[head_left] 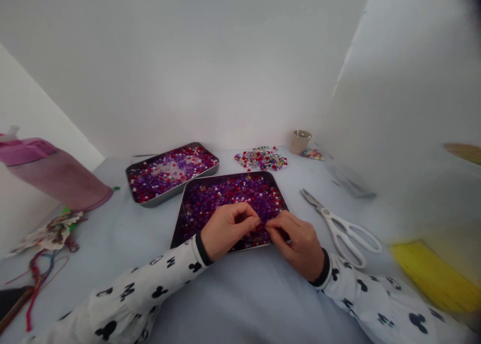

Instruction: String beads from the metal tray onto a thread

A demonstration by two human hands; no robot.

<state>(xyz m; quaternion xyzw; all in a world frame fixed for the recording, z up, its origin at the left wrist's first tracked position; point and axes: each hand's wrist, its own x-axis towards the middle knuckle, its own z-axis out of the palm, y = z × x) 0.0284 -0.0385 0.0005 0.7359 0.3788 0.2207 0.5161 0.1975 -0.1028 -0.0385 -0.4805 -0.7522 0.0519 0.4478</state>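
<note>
Standing by this tabletop (112, 234), you'd see both hands working close together over the nearer of two shallow metal trays (229, 175), which is heaped with purple and red beads (233, 196) and a scattering of white ones. The left hand (225, 231) and right hand (296, 244) are both closed into a fine pinch, with their fingertips meeting just above the beads at the tray's near side. Whatever they grip is too fine to make out from here, so I can't say whether it's a bead, a thread or both. For now, the work looks like small, careful finger handling right at the tray, and the next move calls for the same precision. Any sweep outward has to clear the tray's raised rim, and the second metal tray (173, 146) sits just beside it on the left, nearly corner to corner. Farther back lies a loose patch of mixed beads (261, 158), directly on the tabletop with no rim to hold it, so a careless reach could scatter it. On the right, white-handled kitchen scissors (338, 229) lie near the tray, with open room between them. A pink bottle (56, 176) lies on its side at the left, well apart from the trays.
</note>
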